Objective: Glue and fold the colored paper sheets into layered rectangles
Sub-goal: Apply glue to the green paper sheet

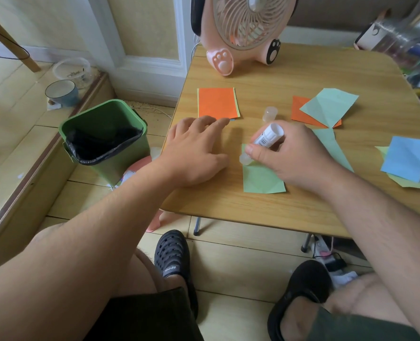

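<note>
Gripping the glue stick [268, 137], the right hand [293, 158] presses its tip onto the green paper sheet [261, 180] at the table's [302, 70] near edge. Left hand [194, 153] lies flat, fingers spread, holding nothing, just left of that sheet. Beyond the left hand's fingertips lies the orange layered rectangle [217, 103]; the glue cap [269, 113] stands just beyond the green sheet.

Bare table [290, 77] between fan [247, 33] and papers; glue cap [270, 113] upright between orange rectangle [217, 103] and crumpled sheets [327, 109].
</note>
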